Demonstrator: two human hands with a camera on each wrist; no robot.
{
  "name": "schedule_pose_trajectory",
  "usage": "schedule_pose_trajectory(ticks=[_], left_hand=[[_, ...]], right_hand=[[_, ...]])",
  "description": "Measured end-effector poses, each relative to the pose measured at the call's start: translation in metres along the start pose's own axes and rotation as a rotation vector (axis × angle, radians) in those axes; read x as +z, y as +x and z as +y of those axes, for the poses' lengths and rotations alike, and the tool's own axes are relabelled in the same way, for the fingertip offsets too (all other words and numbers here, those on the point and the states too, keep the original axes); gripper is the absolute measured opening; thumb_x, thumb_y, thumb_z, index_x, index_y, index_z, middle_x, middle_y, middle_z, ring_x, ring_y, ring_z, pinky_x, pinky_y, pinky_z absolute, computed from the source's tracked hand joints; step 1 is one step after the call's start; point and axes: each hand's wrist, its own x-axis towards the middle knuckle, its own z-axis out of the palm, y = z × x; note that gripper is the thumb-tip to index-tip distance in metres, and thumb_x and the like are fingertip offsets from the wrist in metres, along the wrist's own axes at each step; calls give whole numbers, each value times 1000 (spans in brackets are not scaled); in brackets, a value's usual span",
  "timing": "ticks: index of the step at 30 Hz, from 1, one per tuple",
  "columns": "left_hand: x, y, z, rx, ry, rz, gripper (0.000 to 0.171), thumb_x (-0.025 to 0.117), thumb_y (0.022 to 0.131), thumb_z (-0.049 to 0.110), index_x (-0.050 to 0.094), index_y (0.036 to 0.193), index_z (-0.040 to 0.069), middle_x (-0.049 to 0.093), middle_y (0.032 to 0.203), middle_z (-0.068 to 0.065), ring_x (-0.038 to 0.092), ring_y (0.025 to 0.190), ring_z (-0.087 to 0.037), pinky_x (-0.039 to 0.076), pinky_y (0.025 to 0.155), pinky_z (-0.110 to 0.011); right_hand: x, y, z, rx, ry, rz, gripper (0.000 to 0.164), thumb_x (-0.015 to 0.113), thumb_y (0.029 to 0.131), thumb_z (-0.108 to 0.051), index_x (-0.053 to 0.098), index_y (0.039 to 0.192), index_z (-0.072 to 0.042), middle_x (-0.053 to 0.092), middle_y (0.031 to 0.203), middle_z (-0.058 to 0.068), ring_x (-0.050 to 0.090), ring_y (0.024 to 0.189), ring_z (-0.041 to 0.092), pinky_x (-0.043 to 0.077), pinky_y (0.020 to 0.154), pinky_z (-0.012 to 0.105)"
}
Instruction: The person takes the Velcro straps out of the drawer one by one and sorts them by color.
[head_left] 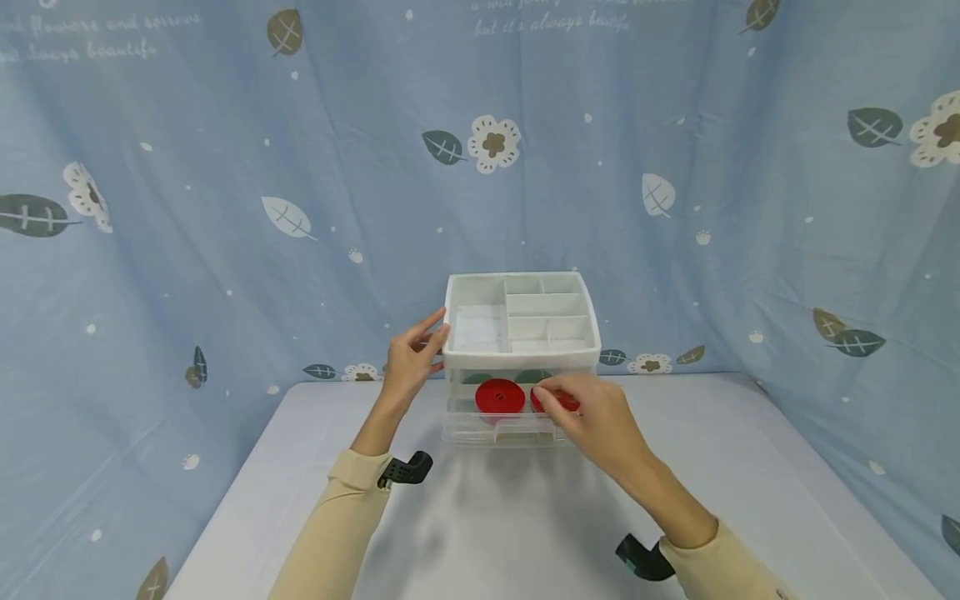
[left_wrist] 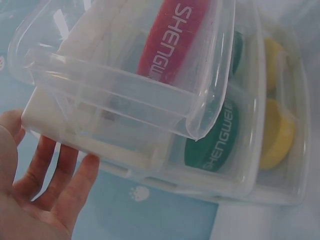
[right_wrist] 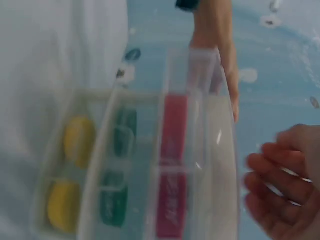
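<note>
Resting against the left edge of one white plastic top tray [head_left: 522, 360], the left hand [head_left: 408, 360] has its fingers extended and slightly bent, fingertips touching the side; one beige sleeve [head_left: 330, 525] and one black wrist-worn device [head_left: 408, 469] on that arm; tray compartments, six counted: one large at left, five smaller at right; beneath the tray, three stacked clear plastic drawers [head_left: 463, 428], the uppermost drawn forward; inside that one, two red round discs [head_left: 500, 397] side by side, white lettering on the rim partly readable as SHENGW in the left wrist view; middle drawer, two green round pieces [left_wrist: 212, 137], also lettered; bottom drawer, two yellow round pieces [right_wrist: 79, 141]; at right, the right hand [head_left: 596, 412] overlaps the right-hand disc in the head view; the right wrist view shows it apart from the drawers, fingers loosely curled, holding nothing; second beige sleeve [head_left: 720, 567] and second black device [head_left: 645, 558] on that arm; one white table surface [head_left: 480, 525] underneath; one blue curtain [head_left: 375, 167] behind, printed with leaves, flowers and script.
</note>
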Motion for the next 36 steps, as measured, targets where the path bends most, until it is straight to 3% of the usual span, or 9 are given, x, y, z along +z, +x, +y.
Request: schedule_pose_trajectory(ticks=[3, 6, 10, 13, 19, 27, 36], left_hand=[[0, 0, 0, 1, -5, -3, 45, 59, 99, 28, 53, 143, 20, 64, 115, -26, 66, 99, -31, 60, 84, -43], [0, 0, -1, -3, -16, -7, 45, 59, 99, 28, 53, 143, 19, 64, 115, -26, 66, 95, -26, 60, 84, -42], [0, 1, -1, -7, -22, -12, 46, 59, 100, 28, 52, 144, 19, 64, 115, -27, 66, 89, -18, 60, 84, -41], [0, 1, -1, -4, -17, -9, 45, 59, 100, 28, 53, 144, 19, 64, 115, -26, 66, 89, -16, 61, 83, -41], [-1, 2, -2, -18, -30, -3, 45, 59, 99, 28, 53, 143, 21, 64, 115, -27, 67, 87, -13, 60, 84, -42], [-1, 1, -2, -22, -19, -1, 44, 60, 99, 28, 54, 142, 22, 65, 115, -26, 66, 86, -10, 61, 83, -39], [0, 1, -2, -12, -9, 0, 44, 59, 99, 28, 54, 142, 21, 64, 113, -26, 66, 86, -10, 61, 82, -38]], right_hand=[[-2, 12, 9, 48, -106, -79, 9, 76, 87, -23, 77, 92, -16, 75, 84, -4, 67, 70, 8, 59, 65, 25], [0, 22, 16, 122, -175, -225, 12, 78, 85, -27, 78, 91, -17, 74, 84, -4, 63, 71, 10, 55, 62, 25], [-1, 30, 21, 192, -176, -426, 22, 80, 83, -29, 77, 98, -13, 73, 93, 1, 60, 79, 16, 50, 63, 27], [0, 36, 21, 237, -153, -505, 29, 80, 82, -27, 75, 105, -11, 72, 102, 5, 60, 87, 20, 53, 68, 31], [4, 46, 17, 269, -193, -586, 39, 84, 79, -23, 73, 112, -6, 71, 109, 9, 61, 96, 24, 59, 83, 41], [9, 51, 10, 296, -285, -645, 37, 85, 77, -20, 76, 111, -10, 71, 106, 6, 60, 95, 22, 59, 85, 39], [10, 53, 8, 325, -299, -667, 37, 84, 78, -15, 75, 112, -8, 71, 105, 7, 60, 94, 23, 59, 86, 39]])
